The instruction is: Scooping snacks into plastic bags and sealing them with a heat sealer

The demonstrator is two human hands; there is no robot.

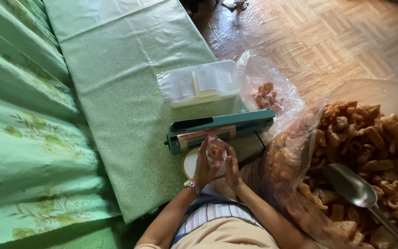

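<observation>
Two bare forearms reach forward from the bottom of the view, ending in the left hand (204,165) and the right hand (232,169). A silver-toned metal wristwatch (191,186) circles the left wrist. No sleeves cover the arms. Below them shows a garment striped in blue and white (213,213), and under it plain tan cloth (229,236), likely over the lap

Home floor turned snack-packing spot: parquet floor (328,41), green mattress (125,92), heat sealer (222,129), bulk bag of fried snacks (365,152).
</observation>
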